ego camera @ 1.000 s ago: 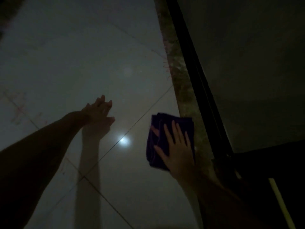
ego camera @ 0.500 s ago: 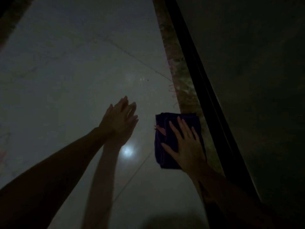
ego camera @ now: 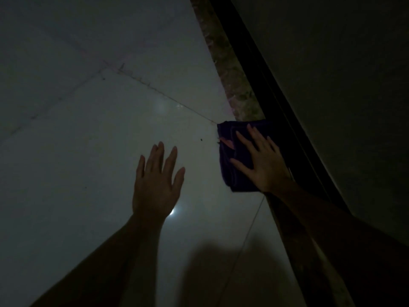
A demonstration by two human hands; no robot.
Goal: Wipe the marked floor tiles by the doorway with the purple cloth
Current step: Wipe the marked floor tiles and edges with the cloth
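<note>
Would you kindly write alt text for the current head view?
In dim light, a right hand presses a folded purple cloth flat on glossy pale floor tiles beside a speckled stone threshold. The open left hand is spread over the tiles nearby.

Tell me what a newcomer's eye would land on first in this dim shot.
First the purple cloth, folded and pressed flat under the right hand against the speckled threshold strip at the dark door frame. Next the left hand, fingers spread over the glossy floor tiles, with a bright light reflection just beside its wrist.
</note>
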